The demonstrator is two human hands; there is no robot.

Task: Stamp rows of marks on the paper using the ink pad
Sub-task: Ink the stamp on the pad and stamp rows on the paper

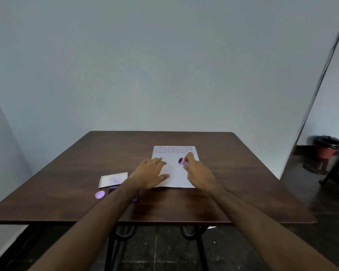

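— Holding the stamp (182, 161) tilted over the paper (174, 177), right hand (196, 169) gripping it; where's the ink pad (114, 190)?
— Near the bench's front-left edge. Left hand (151, 173) lies flat, open, pinning the sheet. Level the stamp, then press straight down.

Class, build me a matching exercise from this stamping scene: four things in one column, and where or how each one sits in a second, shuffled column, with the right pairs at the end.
Column 1
1. stamp
2. left hand
3. round purple cap
4. bin

Column 2
A. on the floor, far right
B. lying flat on the paper
C. held in the right hand, inked face tilted up
D. on the table, left of the ink pad

Pairs: 1-C, 2-B, 3-D, 4-A
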